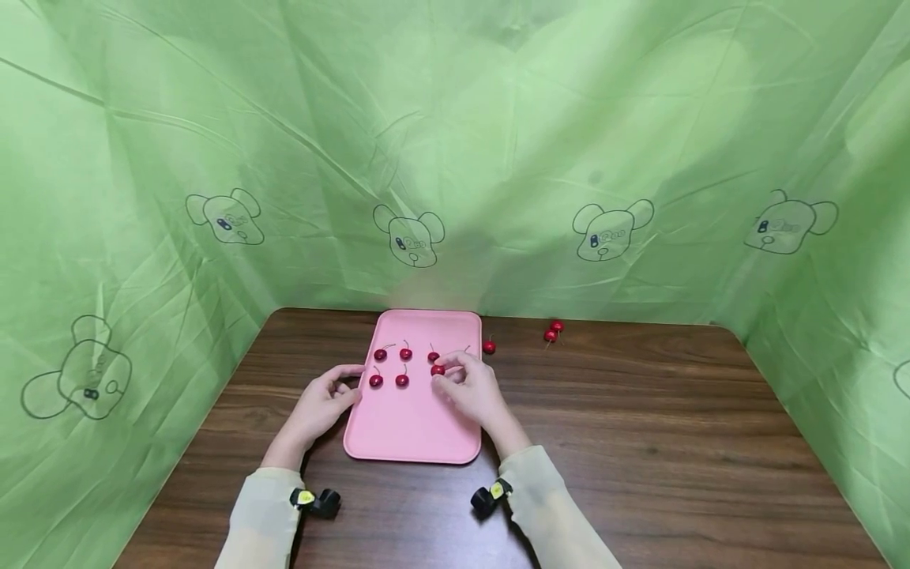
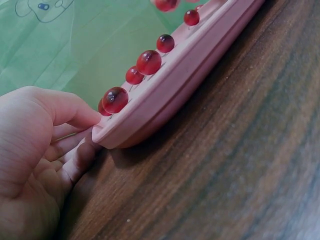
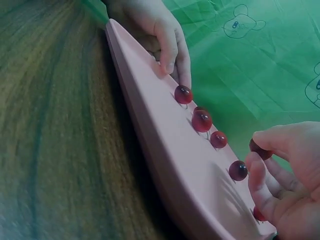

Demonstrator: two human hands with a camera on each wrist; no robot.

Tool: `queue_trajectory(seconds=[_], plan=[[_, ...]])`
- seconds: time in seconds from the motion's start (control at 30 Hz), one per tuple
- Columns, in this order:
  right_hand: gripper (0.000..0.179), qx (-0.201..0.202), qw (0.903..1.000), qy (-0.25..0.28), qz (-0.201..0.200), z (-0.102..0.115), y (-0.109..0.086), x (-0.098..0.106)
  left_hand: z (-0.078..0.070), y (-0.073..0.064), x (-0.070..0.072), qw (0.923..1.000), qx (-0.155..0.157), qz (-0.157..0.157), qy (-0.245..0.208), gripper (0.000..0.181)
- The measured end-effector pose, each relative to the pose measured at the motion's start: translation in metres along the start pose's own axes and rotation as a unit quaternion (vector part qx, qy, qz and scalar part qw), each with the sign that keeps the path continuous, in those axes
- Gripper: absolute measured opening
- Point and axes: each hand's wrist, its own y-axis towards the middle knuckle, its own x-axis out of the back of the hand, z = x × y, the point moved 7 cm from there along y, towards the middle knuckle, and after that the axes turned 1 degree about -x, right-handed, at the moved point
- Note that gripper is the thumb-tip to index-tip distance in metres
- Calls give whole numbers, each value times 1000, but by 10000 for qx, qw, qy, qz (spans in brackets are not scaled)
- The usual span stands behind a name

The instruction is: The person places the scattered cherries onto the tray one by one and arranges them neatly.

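A pink tray (image 1: 415, 435) lies on the table, and on it several dark red cherries with thin stems stand in two rows; one is this cherry (image 1: 402, 380). My left hand (image 1: 323, 403) holds the tray's left rim between thumb and fingers, seen close up in the left wrist view. Over the tray's right half, my right hand (image 1: 469, 387) pinches another cherry (image 1: 438, 370) between thumb and index finger. In the right wrist view that pinched cherry (image 3: 260, 150) is raised above the tray. A cherry (image 3: 259, 214) behind the right hand is partly hidden by its fingers.
One cherry (image 1: 489, 347) lies on the table just beyond the tray's right rim. Farther right, near the back edge, two cherries (image 1: 550, 336) sit together. The dark wooden table (image 1: 640, 442) is enclosed by green cloth (image 1: 512, 142) at the back and sides.
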Motion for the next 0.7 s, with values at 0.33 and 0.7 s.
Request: queue_trajectory(seconds=[0.33, 0.7], plan=[[22, -15, 9975, -700, 77, -3, -1, -5, -2, 0, -1, 10000, 22, 19, -6, 44], [20, 96, 9961, -811, 328, -2, 1, -14, -2, 0, 1, 10000, -20, -12, -41, 44]])
